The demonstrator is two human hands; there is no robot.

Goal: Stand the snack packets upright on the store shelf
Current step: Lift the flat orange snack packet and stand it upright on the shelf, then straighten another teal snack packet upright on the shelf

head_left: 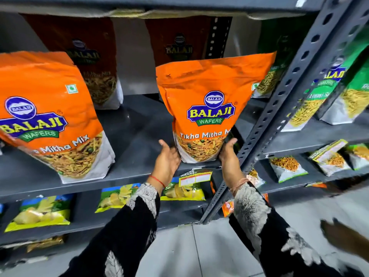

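An orange Balaji Tikha Mitha Mix packet (207, 100) stands upright at the front of the grey metal shelf (131, 126). My left hand (166, 159) is at its lower left corner, fingers spread and barely touching. My right hand (228, 154) cups its lower right corner from the side. A second, matching orange packet (46, 116) stands upright at the shelf's left front. Two more orange packets (83, 52) (179, 41) stand in shadow at the back.
A slotted grey upright post (279, 96) runs diagonally just right of my right hand. Green packets (323, 86) fill the neighbouring shelf unit. Yellow chip packets (40, 210) lie on the shelf below. A price label (194, 177) hangs on the shelf edge.
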